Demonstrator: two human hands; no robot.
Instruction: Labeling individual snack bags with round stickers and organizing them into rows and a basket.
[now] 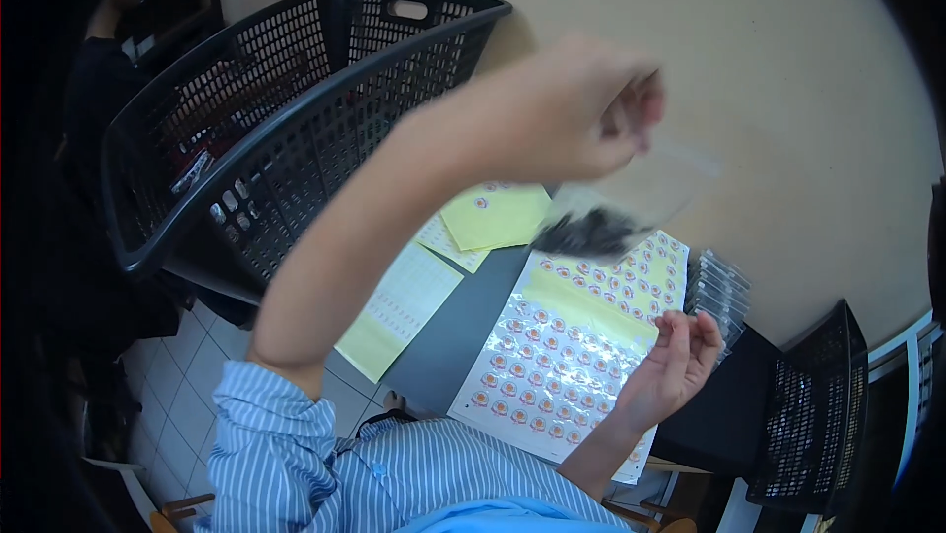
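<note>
My left hand [601, 114] is raised over the table, smeared by motion, with its fingers curled. From it hangs a clear plastic bag [680, 183] with small dark pieces [591, 233] gathered at its bottom; the pieces are too blurred to name. Below lies a sheet of round stickers [532, 375], printed in rows, its bare backing yellow where stickers are gone. At that sheet's right edge, my right hand [675, 366] has its thumb and forefinger close together. Whatever they may pinch is too small to make out.
A large black plastic basket [340, 129] stands at the left, by a person in dark clothes [99, 90]. More yellow sticker sheets [399, 311] lie on the dark table [458, 321]. Several clear packets [721, 287] are stacked by the wall. Another black basket [813, 425] is at right.
</note>
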